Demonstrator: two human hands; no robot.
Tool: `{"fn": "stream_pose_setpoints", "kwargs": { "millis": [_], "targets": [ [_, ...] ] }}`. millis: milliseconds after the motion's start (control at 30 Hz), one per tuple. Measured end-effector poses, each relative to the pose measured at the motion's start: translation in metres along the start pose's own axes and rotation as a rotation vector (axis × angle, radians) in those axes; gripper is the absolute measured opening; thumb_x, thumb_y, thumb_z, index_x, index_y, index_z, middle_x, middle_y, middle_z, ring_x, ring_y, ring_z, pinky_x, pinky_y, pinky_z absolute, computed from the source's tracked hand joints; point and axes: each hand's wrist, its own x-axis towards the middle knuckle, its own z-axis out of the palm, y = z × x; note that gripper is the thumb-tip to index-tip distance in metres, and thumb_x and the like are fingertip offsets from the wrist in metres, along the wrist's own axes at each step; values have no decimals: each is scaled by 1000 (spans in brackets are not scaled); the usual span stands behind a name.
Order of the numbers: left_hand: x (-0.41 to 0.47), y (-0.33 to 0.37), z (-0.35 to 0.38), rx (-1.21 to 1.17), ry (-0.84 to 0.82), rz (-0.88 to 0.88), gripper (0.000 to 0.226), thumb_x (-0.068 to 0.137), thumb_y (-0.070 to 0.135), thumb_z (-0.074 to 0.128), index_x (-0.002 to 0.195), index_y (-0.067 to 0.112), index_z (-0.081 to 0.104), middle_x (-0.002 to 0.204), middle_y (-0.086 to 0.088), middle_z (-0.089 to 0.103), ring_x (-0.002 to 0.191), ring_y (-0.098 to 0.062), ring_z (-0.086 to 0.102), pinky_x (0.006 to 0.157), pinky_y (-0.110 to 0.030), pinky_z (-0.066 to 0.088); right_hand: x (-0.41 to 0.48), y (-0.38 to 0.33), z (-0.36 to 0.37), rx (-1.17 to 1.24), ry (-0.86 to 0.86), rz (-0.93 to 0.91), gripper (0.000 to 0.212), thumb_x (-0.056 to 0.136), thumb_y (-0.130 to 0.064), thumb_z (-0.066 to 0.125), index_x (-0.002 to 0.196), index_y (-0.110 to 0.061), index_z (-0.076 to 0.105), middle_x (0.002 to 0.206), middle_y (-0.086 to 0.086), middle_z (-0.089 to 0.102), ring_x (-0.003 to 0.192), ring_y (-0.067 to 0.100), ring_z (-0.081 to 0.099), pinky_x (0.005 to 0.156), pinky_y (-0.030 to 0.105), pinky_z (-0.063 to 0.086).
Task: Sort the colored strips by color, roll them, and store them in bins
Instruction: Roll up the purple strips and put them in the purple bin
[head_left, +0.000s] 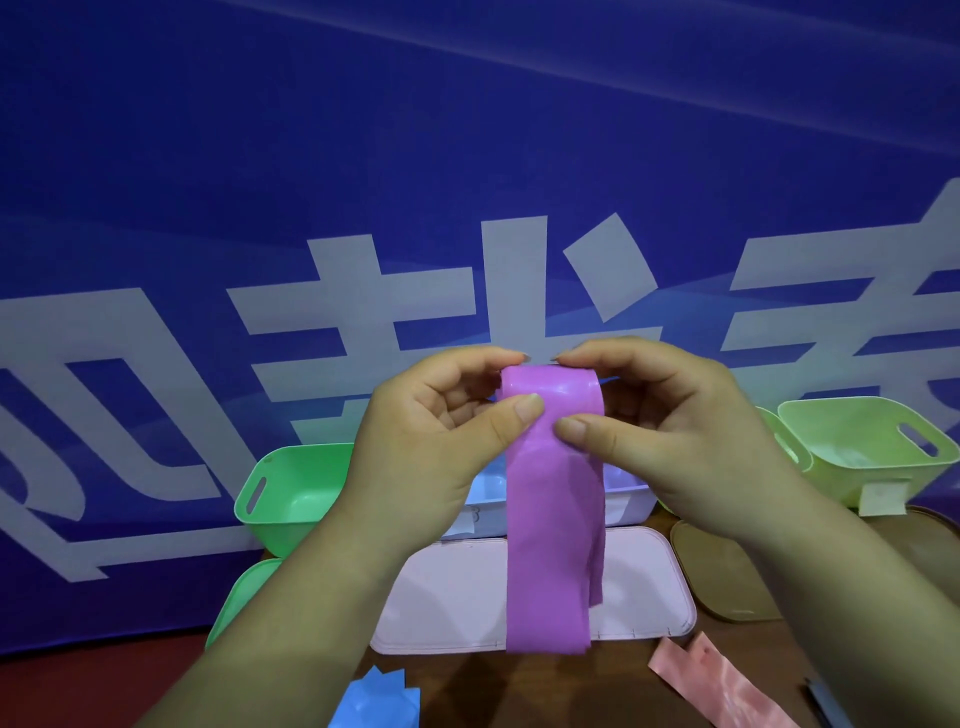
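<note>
**Pinched Aloft Over the Bench (571, 686)**

Far left, by the back edge: green bin (291, 488), open-topped. Next, left hand (431, 431), thumb and fingers pinching the curled top of the purple strip (550, 545). Glossy, smooth, doubled, hanging before the pink lid (457, 597). Same pinch from right hand (670, 426). Further right, yellow-green bin (857, 447). Bare room low down between blue strip (376, 701) and pink strip (727, 691).
</note>
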Motion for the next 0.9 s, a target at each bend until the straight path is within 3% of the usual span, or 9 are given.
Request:
{"fn": "stream_pose_setpoints", "kwargs": {
  "millis": [167,267,433,567,700,800,900],
  "targets": [
    [0,0,-3,28,-69,-11,41,68,24,74,108,21,68,104,1,74,93,-19,71,76,-22,58,1,4,-1,-19,16,3,36,75,-13,82,107,-29,72,103,2,71,87,41,65,76,53,59],
    [-1,0,-7,102,-138,-9,49,70,24,75,118,28,64,112,10,70,100,-14,69,83,-27,59,2,3,-1,-17,44,14,35,73,-20,81,105,-30,72,101,1,72,88,42,64,76,53,59],
    [-2,-5,-9,154,-144,41,47,78,16,81,121,28,64,119,6,67,107,-22,67,87,-39,60,3,2,0,4,38,64,36,70,-22,80,105,-27,72,99,-1,74,88,38,67,79,45,60],
    [-1,-8,-10,190,-132,81,42,78,15,76,117,27,65,114,5,69,105,-23,67,86,-37,60,3,0,2,43,36,107,32,76,-9,78,105,-21,72,96,-5,76,85,17,73,73,23,58],
    [0,-10,-10,185,-110,111,39,77,12,76,113,26,67,109,3,71,102,-26,67,86,-39,59,1,-2,3,49,29,132,28,78,-11,76,104,-21,73,93,-4,77,84,10,73,70,17,55],
    [0,-10,-10,180,-86,113,38,76,13,76,111,26,68,106,4,72,101,-25,68,85,-38,60,1,-3,3,46,11,134,29,78,-16,75,106,-20,72,95,-4,76,85,13,73,72,20,56],
    [-1,-10,-9,148,-62,100,36,75,14,77,108,27,69,103,3,73,97,-23,70,84,-37,60,2,1,2,4,-8,127,35,74,-29,75,109,-27,71,102,-4,74,91,32,69,78,36,61]
  ]
}}
